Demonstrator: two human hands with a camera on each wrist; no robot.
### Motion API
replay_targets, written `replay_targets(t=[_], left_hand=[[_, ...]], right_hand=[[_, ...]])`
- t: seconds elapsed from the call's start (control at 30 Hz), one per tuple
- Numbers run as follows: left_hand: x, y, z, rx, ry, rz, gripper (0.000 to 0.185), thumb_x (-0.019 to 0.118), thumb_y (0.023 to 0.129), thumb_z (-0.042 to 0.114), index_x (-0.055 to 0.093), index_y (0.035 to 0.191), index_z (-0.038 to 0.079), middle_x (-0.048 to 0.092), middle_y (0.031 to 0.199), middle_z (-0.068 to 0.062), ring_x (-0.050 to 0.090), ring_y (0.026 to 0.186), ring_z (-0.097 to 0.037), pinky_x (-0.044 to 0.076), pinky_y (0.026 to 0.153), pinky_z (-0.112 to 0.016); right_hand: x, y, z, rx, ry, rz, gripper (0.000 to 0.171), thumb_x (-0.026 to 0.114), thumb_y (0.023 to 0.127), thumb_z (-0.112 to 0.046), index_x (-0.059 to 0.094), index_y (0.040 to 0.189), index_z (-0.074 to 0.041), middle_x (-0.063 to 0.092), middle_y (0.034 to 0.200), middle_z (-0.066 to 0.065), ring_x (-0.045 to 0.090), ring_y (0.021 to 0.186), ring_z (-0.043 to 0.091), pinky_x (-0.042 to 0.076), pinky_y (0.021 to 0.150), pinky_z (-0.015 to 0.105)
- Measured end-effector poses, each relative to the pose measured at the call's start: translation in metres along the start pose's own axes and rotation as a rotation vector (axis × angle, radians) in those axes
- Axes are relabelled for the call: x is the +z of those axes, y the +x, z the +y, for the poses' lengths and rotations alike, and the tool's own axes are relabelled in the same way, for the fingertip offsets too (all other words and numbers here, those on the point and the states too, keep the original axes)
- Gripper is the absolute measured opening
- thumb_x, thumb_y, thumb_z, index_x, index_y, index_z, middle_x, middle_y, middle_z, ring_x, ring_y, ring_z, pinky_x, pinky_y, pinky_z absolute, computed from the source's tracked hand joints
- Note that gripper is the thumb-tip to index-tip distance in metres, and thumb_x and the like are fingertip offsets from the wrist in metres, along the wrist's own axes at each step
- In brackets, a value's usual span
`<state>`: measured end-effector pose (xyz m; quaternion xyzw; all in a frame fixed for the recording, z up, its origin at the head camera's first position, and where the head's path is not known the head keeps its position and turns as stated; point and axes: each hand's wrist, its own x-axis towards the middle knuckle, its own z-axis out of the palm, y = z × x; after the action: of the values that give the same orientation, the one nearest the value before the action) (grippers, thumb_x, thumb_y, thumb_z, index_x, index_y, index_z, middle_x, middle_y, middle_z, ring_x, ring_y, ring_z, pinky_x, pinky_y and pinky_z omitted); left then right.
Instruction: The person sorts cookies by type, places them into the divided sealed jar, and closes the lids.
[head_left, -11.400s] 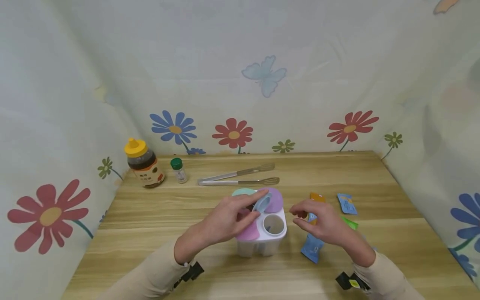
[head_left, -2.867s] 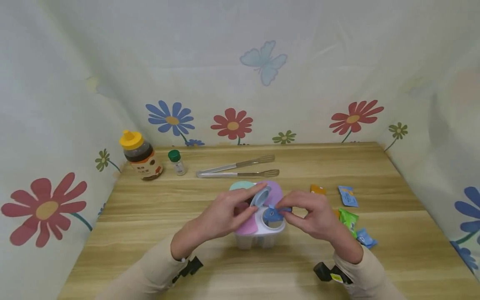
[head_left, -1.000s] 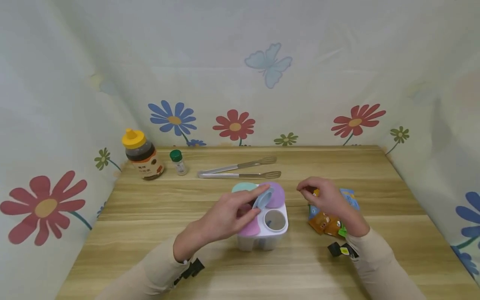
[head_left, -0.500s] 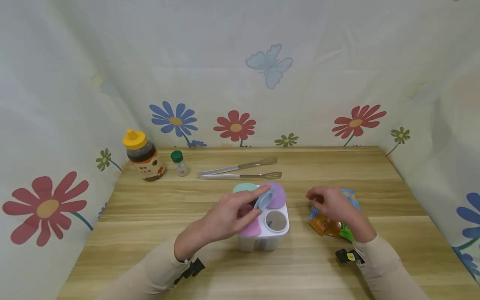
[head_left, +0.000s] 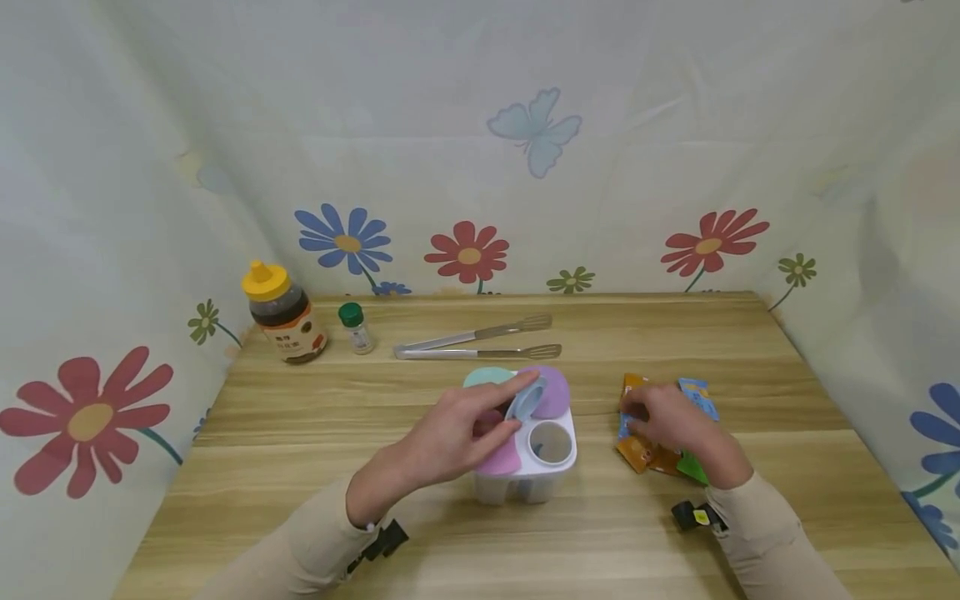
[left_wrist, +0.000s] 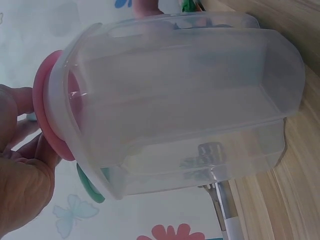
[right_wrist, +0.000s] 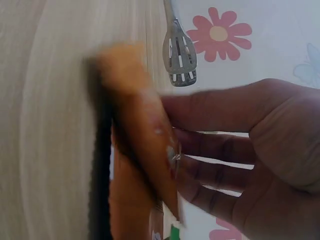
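Observation:
My left hand (head_left: 435, 437) pinches the light-blue flip lid (head_left: 528, 400) of a white storage box (head_left: 525, 486), keeping that lid raised. Beside the lid a round opening (head_left: 551, 442) shows in the box top; the other lids, mint, purple and pink, are down. Seen from the left wrist, the box's clear compartments (left_wrist: 190, 90) stand on the table, with something blurred low inside one. Over to the right, my right hand (head_left: 671, 421) is down among small snack packets. Its thumb and fingers pinch an orange packet (right_wrist: 147, 130) in the right wrist view.
Near my right hand lie a blue packet (head_left: 699, 398) and a green packet (head_left: 692, 468). Metal tongs (head_left: 480, 353) lie behind the box. A yellow-capped jar (head_left: 288, 321) and a green-capped shaker (head_left: 356, 328) stand at the back left. A flowered curtain borders the table.
Earlier my right hand held a blue packet over the round opening. It has since moved right, without that packet, and down onto the other packets. My left hand stays at the raised lid.

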<state>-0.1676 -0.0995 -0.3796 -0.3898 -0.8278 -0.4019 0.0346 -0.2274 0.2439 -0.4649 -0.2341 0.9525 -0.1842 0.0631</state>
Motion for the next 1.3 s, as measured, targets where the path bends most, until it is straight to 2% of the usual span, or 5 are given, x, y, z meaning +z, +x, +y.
replay_targets(t=[0.17, 0.4, 0.77, 1.1, 1.3], left_hand=[[-0.001, 0.0, 0.0, 0.001, -0.009, 0.014, 0.059, 0.067, 0.092, 0.011, 0.045, 0.147, 0.016, 0.068, 0.105, -0.003, 0.058, 0.07, -0.003, 0.053, 0.062, -0.015], [-0.002, 0.0, -0.001, 0.007, -0.001, 0.023, 0.058, 0.067, 0.092, 0.012, 0.046, 0.146, 0.016, 0.068, 0.102, -0.003, 0.057, 0.068, -0.004, 0.053, 0.061, -0.015], [0.0, -0.001, -0.001, -0.015, -0.004, -0.001, 0.059, 0.066, 0.093, 0.014, 0.045, 0.147, 0.018, 0.068, 0.106, -0.004, 0.059, 0.071, -0.003, 0.053, 0.064, -0.015], [0.0, 0.001, 0.0, 0.004, 0.001, 0.001, 0.058, 0.066, 0.093, 0.013, 0.046, 0.147, 0.016, 0.068, 0.106, -0.004, 0.059, 0.071, -0.003, 0.053, 0.064, -0.014], [0.001, 0.0, 0.0, -0.013, -0.022, -0.008, 0.059, 0.066, 0.093, 0.013, 0.044, 0.147, 0.016, 0.068, 0.109, -0.005, 0.061, 0.073, -0.004, 0.053, 0.065, -0.014]], right_hand=[[0.003, 0.004, 0.002, 0.038, -0.045, -0.048, 0.037, 0.084, 0.075, -0.02, 0.07, 0.106, -0.004, 0.07, 0.101, 0.007, 0.06, 0.084, 0.016, 0.054, 0.078, 0.041], [0.002, 0.006, 0.0, 0.05, -0.079, -0.081, 0.051, 0.084, 0.076, -0.022, 0.065, 0.117, 0.0, 0.067, 0.109, 0.014, 0.059, 0.087, 0.019, 0.053, 0.081, 0.045], [0.007, 0.004, -0.004, 0.012, -0.121, -0.047, 0.042, 0.084, 0.076, -0.019, 0.07, 0.111, -0.001, 0.071, 0.104, 0.011, 0.065, 0.093, 0.026, 0.054, 0.083, 0.047], [0.013, 0.011, 0.0, -0.005, -0.119, 0.075, 0.034, 0.083, 0.076, -0.012, 0.07, 0.106, -0.005, 0.071, 0.101, 0.008, 0.065, 0.09, 0.023, 0.055, 0.079, 0.043], [0.015, 0.011, 0.0, -0.029, -0.114, 0.14, 0.029, 0.08, 0.078, -0.007, 0.069, 0.105, -0.006, 0.071, 0.099, 0.008, 0.066, 0.09, 0.025, 0.055, 0.078, 0.044]])
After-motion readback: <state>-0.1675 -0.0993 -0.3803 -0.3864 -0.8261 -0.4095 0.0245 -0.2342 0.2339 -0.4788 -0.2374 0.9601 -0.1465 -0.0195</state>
